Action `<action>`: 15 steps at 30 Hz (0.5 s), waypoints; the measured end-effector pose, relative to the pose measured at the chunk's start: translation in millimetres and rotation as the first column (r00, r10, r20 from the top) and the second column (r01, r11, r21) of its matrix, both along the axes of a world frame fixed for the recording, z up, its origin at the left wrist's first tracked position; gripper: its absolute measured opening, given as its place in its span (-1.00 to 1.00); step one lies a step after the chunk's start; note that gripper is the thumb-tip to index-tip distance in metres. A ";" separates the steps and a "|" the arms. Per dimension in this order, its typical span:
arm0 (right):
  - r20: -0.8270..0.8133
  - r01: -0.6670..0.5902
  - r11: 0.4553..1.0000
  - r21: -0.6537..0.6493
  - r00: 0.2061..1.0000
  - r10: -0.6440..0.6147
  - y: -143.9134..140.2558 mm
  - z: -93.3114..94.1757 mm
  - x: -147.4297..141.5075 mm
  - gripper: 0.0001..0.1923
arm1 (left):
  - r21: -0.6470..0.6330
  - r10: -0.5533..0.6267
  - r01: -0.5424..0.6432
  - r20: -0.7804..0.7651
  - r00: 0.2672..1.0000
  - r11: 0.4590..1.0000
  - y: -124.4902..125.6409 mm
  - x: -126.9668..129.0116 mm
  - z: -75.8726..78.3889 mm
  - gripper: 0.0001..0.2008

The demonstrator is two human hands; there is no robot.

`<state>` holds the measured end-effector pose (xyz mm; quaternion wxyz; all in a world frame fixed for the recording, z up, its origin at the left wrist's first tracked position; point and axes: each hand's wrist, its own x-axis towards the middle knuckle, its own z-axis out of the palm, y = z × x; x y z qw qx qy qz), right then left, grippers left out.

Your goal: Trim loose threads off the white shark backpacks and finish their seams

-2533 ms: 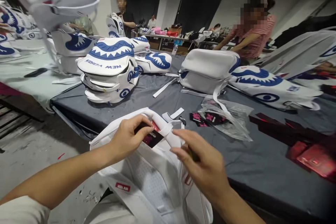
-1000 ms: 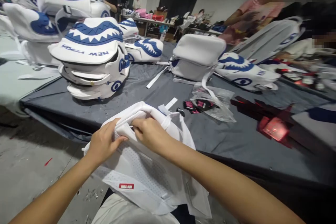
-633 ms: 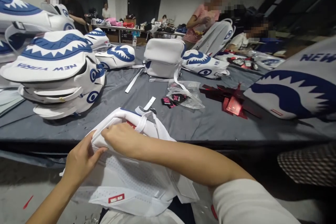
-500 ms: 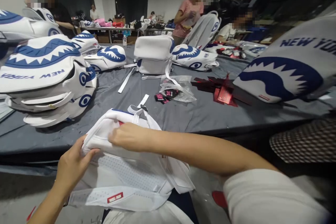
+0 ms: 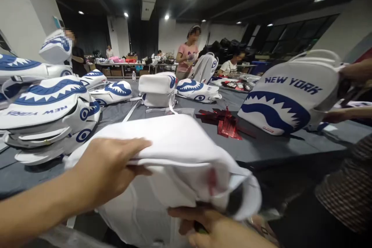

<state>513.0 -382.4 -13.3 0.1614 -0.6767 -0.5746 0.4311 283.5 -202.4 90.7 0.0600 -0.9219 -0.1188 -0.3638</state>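
Both hands, left hand (image 5: 107,170) and right hand (image 5: 209,226), hold white backpack (image 5: 180,151).

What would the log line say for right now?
left hand: grip on white backpack top | right hand: under backpack | grey table: beyond

**Where things sit around us**

We hold a backpack (image 5: 180,151) between us and the table (image 5: 261,149), our left hand (image 5: 107,168) on its top, our right hand (image 5: 209,226) beneath it. A stack of bags (image 5: 49,112) lies to the left, foil pieces (image 5: 225,122) beyond, and a co-worker's upright bag (image 5: 287,97) to the right.
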 end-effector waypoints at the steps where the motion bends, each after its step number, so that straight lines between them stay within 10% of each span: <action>1: -0.007 0.055 0.998 0.035 0.998 -0.055 -5.7 4.3 16.9 -0.43 | 0.088 -0.035 0.036 -0.013 0.999 0.996 -4.0 20.2 29.1 -0.74; 5: 0.021 0.304 0.893 0.333 0.944 -0.329 22.4 57.6 104.0 -0.58 | 0.318 0.169 -0.140 -0.066 0.983 0.938 -4.7 97.5 128.1 -0.44; 8: 0.122 0.403 0.689 0.603 0.806 -0.579 90.8 131.3 175.9 -0.57 | 0.404 0.215 -0.232 0.089 0.973 0.885 27.2 166.9 164.0 -0.39; 11: 0.199 0.404 0.525 0.749 0.618 -0.760 170.6 176.7 227.8 -0.45 | 0.390 0.145 -0.185 0.130 0.981 0.902 84.8 242.9 160.6 -0.52; 15: 0.310 0.291 0.644 0.707 0.691 -0.653 242.6 119.3 230.7 -0.42 | 0.310 0.297 -0.272 -0.035 0.954 0.911 171.9 271.6 101.6 -0.54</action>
